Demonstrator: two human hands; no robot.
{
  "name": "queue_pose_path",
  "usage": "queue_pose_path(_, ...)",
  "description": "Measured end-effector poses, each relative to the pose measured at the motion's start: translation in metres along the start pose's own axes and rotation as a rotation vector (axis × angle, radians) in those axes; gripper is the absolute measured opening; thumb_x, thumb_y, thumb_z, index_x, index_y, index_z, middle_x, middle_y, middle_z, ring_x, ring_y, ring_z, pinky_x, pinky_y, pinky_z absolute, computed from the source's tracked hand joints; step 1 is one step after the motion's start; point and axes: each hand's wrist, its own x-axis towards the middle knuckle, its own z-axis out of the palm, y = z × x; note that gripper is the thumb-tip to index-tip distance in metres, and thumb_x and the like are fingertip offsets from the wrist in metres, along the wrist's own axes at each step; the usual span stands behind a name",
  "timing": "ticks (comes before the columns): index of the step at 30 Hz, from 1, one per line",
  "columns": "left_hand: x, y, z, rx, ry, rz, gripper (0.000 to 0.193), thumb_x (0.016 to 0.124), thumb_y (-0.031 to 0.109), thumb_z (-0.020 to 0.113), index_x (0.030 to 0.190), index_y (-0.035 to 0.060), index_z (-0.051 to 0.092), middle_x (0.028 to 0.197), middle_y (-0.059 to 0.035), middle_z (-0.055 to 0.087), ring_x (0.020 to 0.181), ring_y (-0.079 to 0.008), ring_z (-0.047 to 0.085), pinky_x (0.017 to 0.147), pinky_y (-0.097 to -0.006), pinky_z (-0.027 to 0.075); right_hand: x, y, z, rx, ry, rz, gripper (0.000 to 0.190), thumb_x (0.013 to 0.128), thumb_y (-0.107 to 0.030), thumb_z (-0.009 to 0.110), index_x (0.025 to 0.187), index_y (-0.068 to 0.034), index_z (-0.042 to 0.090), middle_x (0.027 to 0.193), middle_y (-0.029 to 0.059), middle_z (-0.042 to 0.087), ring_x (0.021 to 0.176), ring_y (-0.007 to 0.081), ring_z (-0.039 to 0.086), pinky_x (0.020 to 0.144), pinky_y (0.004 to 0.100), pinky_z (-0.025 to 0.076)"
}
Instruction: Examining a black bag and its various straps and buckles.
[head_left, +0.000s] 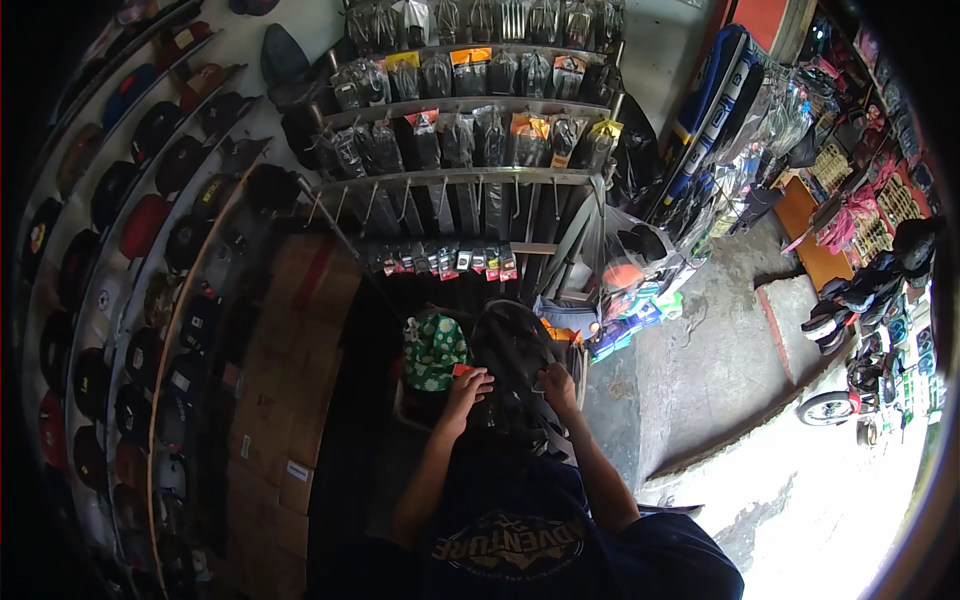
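Observation:
A black bag, seemingly a backpack (508, 349), lies in front of me under my two hands. My right hand (558, 384) is at its right side, with the fingers closed on a grey strap or edge of the bag. My left hand (471, 386) is over the bag's left side, fingers partly bent, beside a small orange-red tag (460, 370); whether it touches the tag or the bag I cannot tell. Directly left of the bag sits a green hat with a white daisy print (435, 352). The bag's lower part is in shadow.
Metal racks (457, 177) with packaged goods stand ahead. Caps line the shelves on the left, beside cardboard boxes (281, 390). A clear plastic bag (626, 247) hangs at the right rack end. Further right are a concrete floor (675, 375), a step, hanging goods and a motorcycle's wheel (827, 408).

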Motion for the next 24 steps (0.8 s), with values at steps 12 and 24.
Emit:
queue_pose_path(12, -0.007, 0.045, 0.045, 0.041, -0.238, 0.152, 0.043, 0.102, 0.039, 0.041, 0.130, 0.0076, 0.051, 0.123, -0.0063, 0.060, 0.113, -0.0147, 0.056, 0.095, -0.0297, 0.041, -0.007, -0.166, -0.049, 0.634, -0.335, -0.148, 0.031, 0.084, -0.004, 0.069, 0.113, 0.000, 0.060, 0.103, 0.0072, 0.065, 0.098, 0.0143, 0.061, 0.086, 0.0260, 0.046)
queue_pose_path(24, -0.038, 0.118, 0.067, -0.451, -0.265, 0.283, 0.029, 0.100, 0.023, 0.048, 0.124, 0.0083, 0.051, 0.120, -0.0116, 0.062, 0.112, -0.0196, 0.059, 0.094, -0.0357, 0.046, -0.064, -0.218, -0.058, 0.522, -0.192, -0.186, 0.013, 0.091, -0.009, 0.064, 0.101, -0.001, 0.061, 0.092, 0.0010, 0.063, 0.086, 0.0078, 0.059, 0.077, 0.0238, 0.046)
